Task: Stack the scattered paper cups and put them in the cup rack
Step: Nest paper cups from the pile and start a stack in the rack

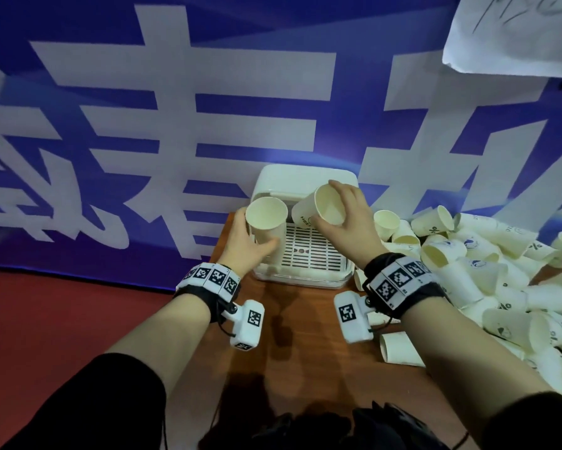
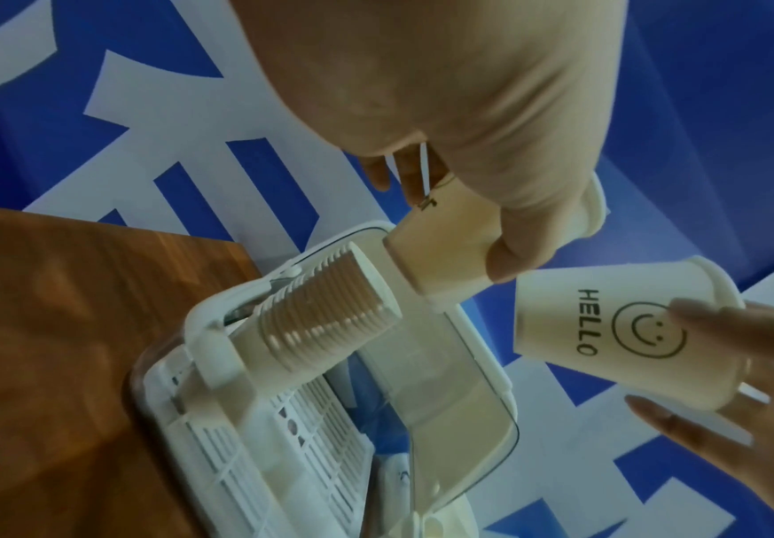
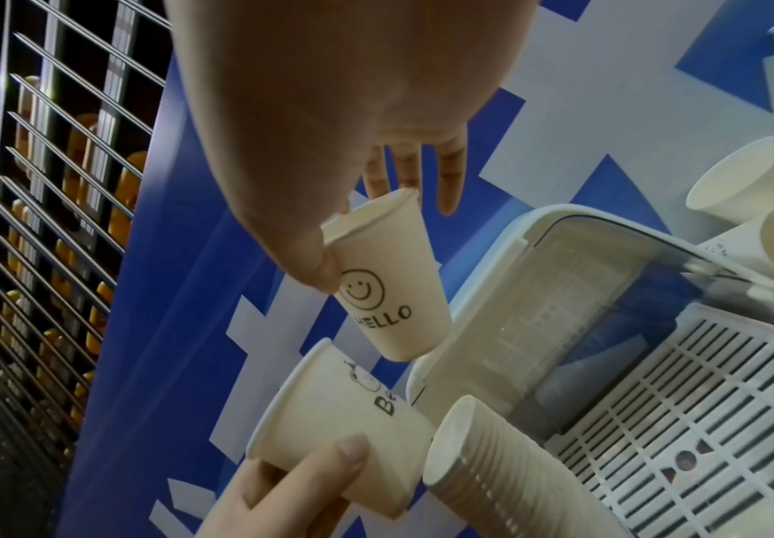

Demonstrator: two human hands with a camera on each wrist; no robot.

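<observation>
My left hand grips a plain white paper cup upright over the left side of the white cup rack. In the left wrist view this cup hangs just above a stack of nested cups standing in the rack. My right hand pinches by its rim a cup printed "HELLO" with a smiley, tilted toward the left hand's cup. The HELLO cup stays apart from the other one. The rack's clear lid stands open at the back.
A large heap of loose paper cups covers the right side of the wooden table. One cup lies on its side near my right wrist. A blue and white banner hangs close behind the rack.
</observation>
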